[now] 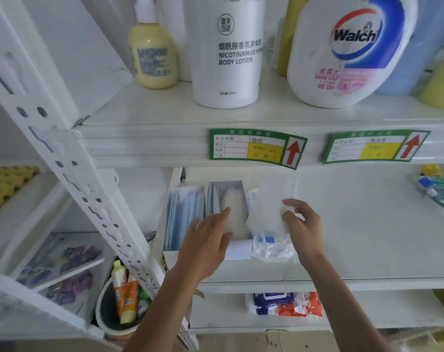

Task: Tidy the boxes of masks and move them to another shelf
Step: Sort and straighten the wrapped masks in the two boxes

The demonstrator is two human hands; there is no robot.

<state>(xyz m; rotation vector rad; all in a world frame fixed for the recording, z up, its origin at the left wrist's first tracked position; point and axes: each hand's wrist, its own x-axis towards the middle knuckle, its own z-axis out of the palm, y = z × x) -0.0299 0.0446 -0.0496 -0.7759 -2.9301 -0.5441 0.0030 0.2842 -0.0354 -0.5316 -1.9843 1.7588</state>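
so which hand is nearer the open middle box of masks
Left. The left hand rests on the open middle box; the right hand is beside it, pinching a white mask.

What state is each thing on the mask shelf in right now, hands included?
Left mask box: open-topped, packed with upright masks.
Middle mask box: open-topped, partly filled.
White mask: lifted above the shelf, tilted.
Plastic mask packet: lying flat beside the middle box.
Left hand: fingers straight, resting on the middle box.
Right hand: fingers pinching the white mask's edge.
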